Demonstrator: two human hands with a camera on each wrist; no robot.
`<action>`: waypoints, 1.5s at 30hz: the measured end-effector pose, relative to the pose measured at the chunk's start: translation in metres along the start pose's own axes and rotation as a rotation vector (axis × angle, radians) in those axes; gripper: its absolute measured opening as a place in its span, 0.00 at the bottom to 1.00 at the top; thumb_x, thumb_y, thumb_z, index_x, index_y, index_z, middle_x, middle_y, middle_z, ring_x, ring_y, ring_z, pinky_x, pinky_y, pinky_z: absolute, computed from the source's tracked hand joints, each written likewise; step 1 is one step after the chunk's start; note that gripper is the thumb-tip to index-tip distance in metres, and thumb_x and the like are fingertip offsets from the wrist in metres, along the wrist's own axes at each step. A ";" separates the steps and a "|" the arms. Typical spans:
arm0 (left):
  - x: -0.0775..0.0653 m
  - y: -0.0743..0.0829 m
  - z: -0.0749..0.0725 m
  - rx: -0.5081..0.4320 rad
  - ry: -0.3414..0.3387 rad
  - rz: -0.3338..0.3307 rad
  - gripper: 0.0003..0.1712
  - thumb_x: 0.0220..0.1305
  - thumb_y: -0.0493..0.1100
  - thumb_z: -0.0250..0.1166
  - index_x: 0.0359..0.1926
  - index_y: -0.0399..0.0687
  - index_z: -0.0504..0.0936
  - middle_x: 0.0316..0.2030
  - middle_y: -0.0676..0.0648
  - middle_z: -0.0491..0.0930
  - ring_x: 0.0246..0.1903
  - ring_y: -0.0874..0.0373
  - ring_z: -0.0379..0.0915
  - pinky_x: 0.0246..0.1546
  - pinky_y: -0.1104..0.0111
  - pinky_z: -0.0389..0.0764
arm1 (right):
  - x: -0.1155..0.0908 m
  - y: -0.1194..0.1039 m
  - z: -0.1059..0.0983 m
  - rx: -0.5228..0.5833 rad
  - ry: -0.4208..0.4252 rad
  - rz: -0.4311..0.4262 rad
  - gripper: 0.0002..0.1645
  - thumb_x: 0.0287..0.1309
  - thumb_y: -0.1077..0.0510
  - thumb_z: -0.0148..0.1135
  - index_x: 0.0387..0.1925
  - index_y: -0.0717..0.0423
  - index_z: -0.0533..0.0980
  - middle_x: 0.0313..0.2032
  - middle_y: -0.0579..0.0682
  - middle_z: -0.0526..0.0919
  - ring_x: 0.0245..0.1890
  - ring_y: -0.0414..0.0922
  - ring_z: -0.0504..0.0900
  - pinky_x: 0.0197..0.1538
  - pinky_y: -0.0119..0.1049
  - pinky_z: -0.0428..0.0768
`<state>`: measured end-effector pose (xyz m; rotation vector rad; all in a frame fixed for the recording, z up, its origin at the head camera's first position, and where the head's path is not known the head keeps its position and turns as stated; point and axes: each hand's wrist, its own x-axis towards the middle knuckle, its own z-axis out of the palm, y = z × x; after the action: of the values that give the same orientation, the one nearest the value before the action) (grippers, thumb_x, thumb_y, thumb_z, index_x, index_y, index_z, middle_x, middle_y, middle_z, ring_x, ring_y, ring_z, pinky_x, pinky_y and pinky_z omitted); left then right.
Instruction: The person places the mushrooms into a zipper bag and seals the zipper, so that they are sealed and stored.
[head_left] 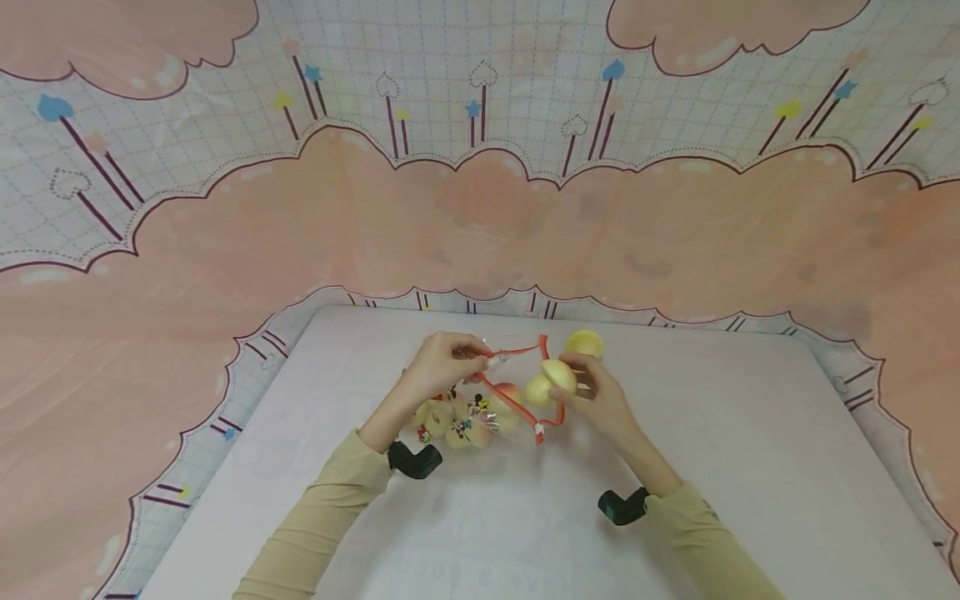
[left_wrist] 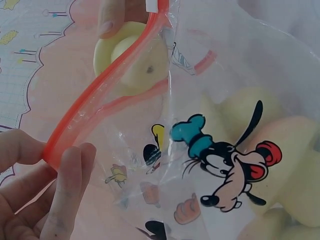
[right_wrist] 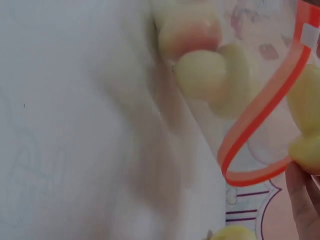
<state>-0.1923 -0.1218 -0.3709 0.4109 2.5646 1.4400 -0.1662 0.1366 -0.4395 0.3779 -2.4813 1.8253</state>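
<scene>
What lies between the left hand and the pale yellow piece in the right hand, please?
The open red bag rim stretches between them in the head view; the left hand pinches it.

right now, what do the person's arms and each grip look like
The left sleeve and right sleeve are long and khaki-beige. Near each wrist sits a black, bent device: left device, right device. The left grip and right grip are ungloved.

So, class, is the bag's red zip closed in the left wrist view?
No, the two red zip strips stand apart, leaving the bag open.
</scene>
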 end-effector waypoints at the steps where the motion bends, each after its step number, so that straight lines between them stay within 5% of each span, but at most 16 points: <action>1: 0.000 0.000 0.000 0.000 -0.001 -0.001 0.12 0.61 0.37 0.63 0.45 0.37 0.84 0.33 0.39 0.86 0.25 0.60 0.82 0.27 0.68 0.80 | 0.000 -0.001 0.002 -0.007 0.001 0.008 0.33 0.53 0.61 0.69 0.60 0.61 0.69 0.58 0.60 0.74 0.54 0.54 0.76 0.50 0.26 0.80; 9: 0.000 -0.001 0.002 -0.020 0.000 -0.011 0.11 0.61 0.38 0.64 0.44 0.38 0.85 0.33 0.39 0.86 0.24 0.61 0.81 0.29 0.65 0.81 | 0.000 -0.009 0.016 -0.065 0.051 0.102 0.33 0.52 0.56 0.71 0.59 0.57 0.69 0.57 0.56 0.75 0.53 0.53 0.78 0.54 0.41 0.81; 16: 0.000 -0.001 0.003 -0.025 -0.014 -0.010 0.13 0.61 0.38 0.63 0.46 0.38 0.84 0.35 0.36 0.86 0.26 0.56 0.83 0.27 0.71 0.79 | 0.000 -0.015 0.026 -0.084 0.076 0.079 0.34 0.50 0.56 0.73 0.58 0.59 0.70 0.56 0.58 0.71 0.52 0.54 0.76 0.53 0.44 0.80; 21: 0.000 0.000 0.004 -0.022 -0.019 -0.013 0.13 0.62 0.38 0.63 0.46 0.38 0.84 0.37 0.35 0.85 0.31 0.48 0.84 0.27 0.73 0.79 | 0.001 -0.016 0.032 -0.100 0.041 0.093 0.34 0.50 0.56 0.73 0.58 0.58 0.71 0.52 0.56 0.75 0.48 0.50 0.75 0.50 0.37 0.78; 28: 0.000 0.001 0.005 -0.012 -0.012 -0.006 0.12 0.61 0.39 0.63 0.45 0.39 0.84 0.37 0.35 0.85 0.27 0.55 0.83 0.32 0.62 0.84 | 0.001 -0.018 0.036 -0.056 -0.045 0.076 0.32 0.52 0.57 0.71 0.58 0.58 0.71 0.53 0.58 0.75 0.51 0.52 0.76 0.52 0.42 0.79; 32: -0.001 0.003 0.005 -0.012 -0.006 -0.013 0.12 0.61 0.39 0.64 0.44 0.41 0.85 0.35 0.36 0.85 0.29 0.48 0.84 0.32 0.60 0.84 | -0.001 -0.017 0.035 -0.022 -0.096 0.057 0.27 0.59 0.56 0.65 0.59 0.57 0.71 0.56 0.58 0.74 0.52 0.53 0.78 0.53 0.40 0.79; 37: -0.002 0.004 0.006 -0.023 -0.005 -0.019 0.11 0.60 0.38 0.63 0.44 0.41 0.85 0.36 0.36 0.85 0.26 0.52 0.84 0.35 0.56 0.85 | -0.002 -0.017 0.034 0.086 -0.158 0.024 0.23 0.67 0.58 0.54 0.62 0.61 0.69 0.59 0.62 0.72 0.53 0.58 0.78 0.51 0.36 0.81; 45: -0.001 0.003 0.006 -0.038 -0.009 -0.017 0.13 0.61 0.37 0.62 0.45 0.37 0.84 0.35 0.36 0.85 0.31 0.42 0.84 0.37 0.54 0.85 | -0.003 -0.016 0.038 0.037 -0.229 0.030 0.23 0.65 0.58 0.55 0.60 0.58 0.70 0.59 0.60 0.75 0.59 0.59 0.75 0.58 0.49 0.78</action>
<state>-0.1896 -0.1157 -0.3708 0.3889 2.5236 1.4750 -0.1553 0.0966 -0.4369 0.5858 -2.6130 1.9435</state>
